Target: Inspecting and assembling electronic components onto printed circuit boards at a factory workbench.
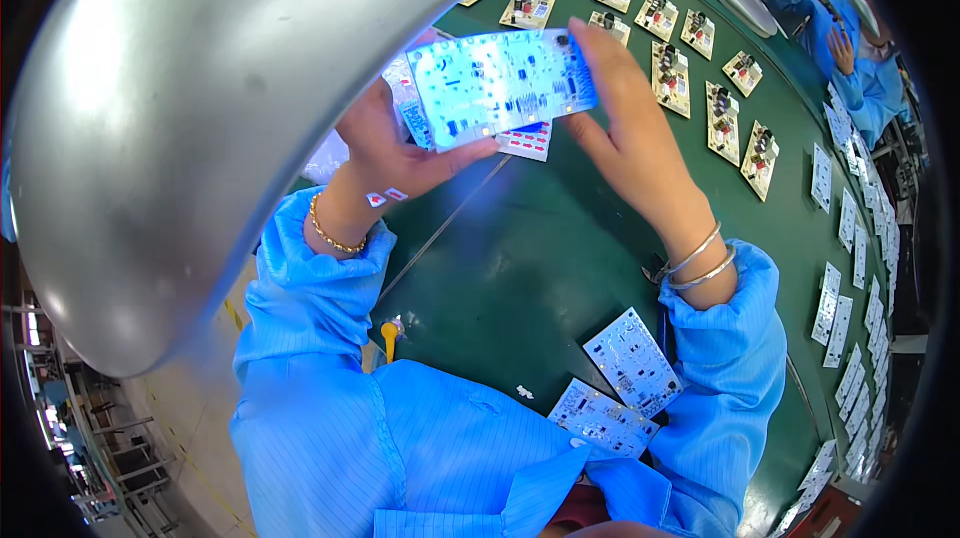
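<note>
The green table (500, 268) spreads across most of the frame, and the big silver lamp (190, 138) fills the upper left. My blue coat (310, 378) takes up the bottom. In the upper middle, under the light, is the circuit board (500, 83), raised off the table with its speckled face toward me. My left hand (385, 138) grasps its left end, thumb along the lower edge; my right hand (640, 128) pinches the right end, index finger at the top corner and thumb at the bottom one.

I judge the board light and stiff, a bit slick at its smooth rim, and fragile where the tiny parts sit. The edges and corners look like the place to hold it, with no pressing on the face and no bending.

Two more boards (633, 363) overlap at lower right of centre, near my right sleeve. Just below the held one, a sheet of red arrow stickers (528, 143) shows. Silver bangles (700, 280) circle my right wrist, and two small stickers (376, 200) cling near my left.
</note>
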The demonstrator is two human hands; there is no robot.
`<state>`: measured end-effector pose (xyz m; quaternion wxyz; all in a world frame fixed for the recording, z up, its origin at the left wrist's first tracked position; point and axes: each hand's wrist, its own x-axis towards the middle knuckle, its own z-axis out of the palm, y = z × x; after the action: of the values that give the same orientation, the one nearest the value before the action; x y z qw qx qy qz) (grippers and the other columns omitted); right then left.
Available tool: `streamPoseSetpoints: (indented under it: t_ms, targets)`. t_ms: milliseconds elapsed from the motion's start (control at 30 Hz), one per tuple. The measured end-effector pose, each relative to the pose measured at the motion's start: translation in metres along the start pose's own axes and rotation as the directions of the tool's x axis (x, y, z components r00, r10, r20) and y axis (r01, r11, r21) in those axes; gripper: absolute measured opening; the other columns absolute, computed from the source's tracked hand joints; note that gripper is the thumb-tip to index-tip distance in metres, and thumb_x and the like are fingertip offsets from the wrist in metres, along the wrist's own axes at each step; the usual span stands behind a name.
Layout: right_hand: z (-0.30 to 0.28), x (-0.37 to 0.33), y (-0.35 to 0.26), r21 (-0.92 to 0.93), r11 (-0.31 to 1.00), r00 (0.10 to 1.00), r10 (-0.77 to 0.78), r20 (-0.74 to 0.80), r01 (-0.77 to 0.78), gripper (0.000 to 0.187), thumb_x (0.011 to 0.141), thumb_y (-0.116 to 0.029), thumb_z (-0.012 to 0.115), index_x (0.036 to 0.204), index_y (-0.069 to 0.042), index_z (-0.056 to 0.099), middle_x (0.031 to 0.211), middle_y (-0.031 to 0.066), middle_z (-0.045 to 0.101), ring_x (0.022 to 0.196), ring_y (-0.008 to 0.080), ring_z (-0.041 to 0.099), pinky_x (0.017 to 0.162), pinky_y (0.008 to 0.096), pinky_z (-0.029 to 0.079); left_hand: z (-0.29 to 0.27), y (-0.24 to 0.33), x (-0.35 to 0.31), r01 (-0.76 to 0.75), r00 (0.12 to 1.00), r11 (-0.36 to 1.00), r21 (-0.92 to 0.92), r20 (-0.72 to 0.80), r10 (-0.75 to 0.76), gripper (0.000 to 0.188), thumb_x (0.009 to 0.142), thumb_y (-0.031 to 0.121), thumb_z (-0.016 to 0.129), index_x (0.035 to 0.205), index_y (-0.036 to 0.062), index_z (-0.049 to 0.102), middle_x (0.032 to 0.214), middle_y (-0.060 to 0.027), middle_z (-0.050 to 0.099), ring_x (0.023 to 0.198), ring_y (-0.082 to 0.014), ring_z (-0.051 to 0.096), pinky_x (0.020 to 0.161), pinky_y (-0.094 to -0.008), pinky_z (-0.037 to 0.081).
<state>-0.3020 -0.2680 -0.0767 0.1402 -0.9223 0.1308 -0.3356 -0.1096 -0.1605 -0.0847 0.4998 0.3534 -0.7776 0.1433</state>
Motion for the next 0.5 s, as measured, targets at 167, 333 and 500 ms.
streamPoseSetpoints:
  t_ms: [167, 333, 500]
  targets:
    - [0.010, -0.008, 0.003, 0.068, 0.998, 0.996, 0.005, 0.089, -0.011, 0.062, 0.071, -0.002, 0.056, 0.127, -0.004, 0.029, 0.126, 0.0173, 0.036, 0.120, 0.0309, 0.031, 0.100, 0.0353, 0.025, 0.010, 0.011, -0.006, 0.009, 0.997, 1.000, -0.005, -0.078, -0.009, 0.100, 0.058, 0.011, 0.076, 0.129, 0.0104, 0.005, 0.113, -0.0255, 0.037, 0.094, -0.0283, 0.047, 0.075, -0.0359, 0.045]
    - [0.015, -0.013, 0.006, 0.166, 0.985, 0.983, 0.006, 0.186, -0.037, 0.060, 0.070, -0.002, 0.056, 0.125, -0.004, 0.033, 0.123, 0.0167, 0.039, 0.116, 0.0298, 0.036, 0.098, 0.0342, 0.028, 0.013, 0.017, -0.004, 0.029, 0.997, 0.998, 0.052, -0.079, -0.025, 0.096, 0.060, 0.013, 0.074, 0.128, 0.0063, 0.007, 0.112, -0.0248, 0.038, 0.095, -0.0280, 0.047, 0.077, -0.0356, 0.043]
    - [-0.002, -0.009, 0.006, 0.296, 0.955, 1.000, 0.030, -0.008, -0.027, 0.055, 0.069, -0.008, 0.060, 0.120, -0.004, 0.040, 0.120, 0.0155, 0.043, 0.112, 0.0295, 0.039, 0.095, 0.0348, 0.031, 0.015, 0.016, -0.002, 0.240, 0.927, 0.954, -0.182, -0.248, -0.280, 0.078, 0.071, 0.024, 0.065, 0.128, 0.0035, 0.014, 0.114, -0.0206, 0.040, 0.102, -0.0258, 0.044, 0.085, -0.0353, 0.038]
